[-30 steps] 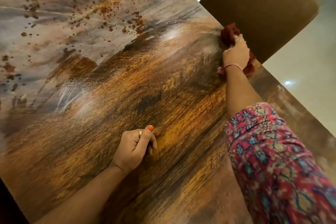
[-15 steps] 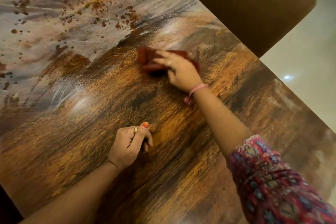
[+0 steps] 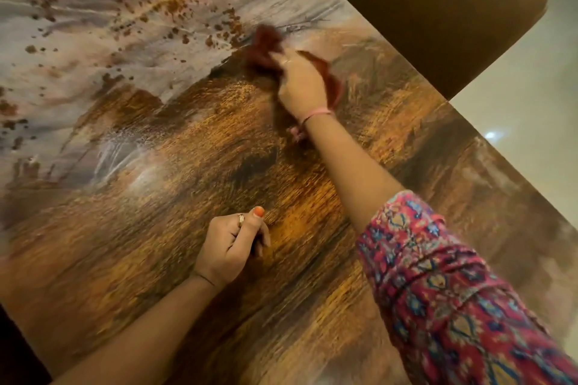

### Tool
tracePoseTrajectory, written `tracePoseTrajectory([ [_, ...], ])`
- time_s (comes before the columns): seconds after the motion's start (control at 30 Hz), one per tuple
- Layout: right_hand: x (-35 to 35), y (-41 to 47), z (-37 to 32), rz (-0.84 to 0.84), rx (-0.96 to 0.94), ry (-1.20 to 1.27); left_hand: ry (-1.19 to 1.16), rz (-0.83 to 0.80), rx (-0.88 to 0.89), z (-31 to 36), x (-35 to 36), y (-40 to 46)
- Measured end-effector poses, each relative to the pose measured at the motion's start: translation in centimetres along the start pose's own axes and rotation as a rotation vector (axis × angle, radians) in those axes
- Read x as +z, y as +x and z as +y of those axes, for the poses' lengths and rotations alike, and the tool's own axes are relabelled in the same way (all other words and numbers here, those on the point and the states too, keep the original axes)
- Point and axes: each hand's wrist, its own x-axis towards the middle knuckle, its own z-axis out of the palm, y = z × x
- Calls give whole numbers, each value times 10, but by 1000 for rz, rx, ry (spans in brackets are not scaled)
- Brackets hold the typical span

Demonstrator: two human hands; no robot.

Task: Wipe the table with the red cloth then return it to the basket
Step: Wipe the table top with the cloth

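The red cloth [image 3: 264, 47] is bunched on the table [image 3: 125, 197], whose glossy top is patterned in brown, orange and grey. My right hand [image 3: 300, 81] presses down on the cloth at the table's upper middle, with part of the cloth showing past my fingers and part behind my palm. Its motion blurs it. Near the front of the table my left hand [image 3: 230, 247] rests as a loose fist with nothing in it. No basket is in view.
A brown chair back [image 3: 444, 15] stands against the table's far right edge. Pale shiny floor [image 3: 531, 103] lies beyond that edge. The table's right edge runs diagonally from the chair toward the lower right.
My right hand swept the cloth from the table's right edge by the chair leftward to the middle, then slid it a little farther away. My left hand stayed put.
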Motion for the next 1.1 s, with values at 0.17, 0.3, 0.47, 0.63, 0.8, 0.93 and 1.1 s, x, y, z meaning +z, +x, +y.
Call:
tracePoseTrajectory([
  [0.17,37,-69,-74,-609,-864,109,9,25,-21,0,-1,2],
  [0.3,22,-29,-28,-466,-734,37,-3,19,-24,1,-2,4],
  [0.47,-16,33,65,76,294,-50,-36,1,-31,-2,-4,3],
  [0.63,12,11,29,211,431,-93,-30,-45,-35,0,-4,3],
  [0.8,44,-41,-67,-4,77,32,-44,-136,-162,9,-14,3],
  [0.93,64,-62,-121,-108,-47,99,92,-130,-194,12,-63,-26],
  [1.1,88,-85,-194,-189,-62,139,183,-111,-391,11,-154,-73],
])
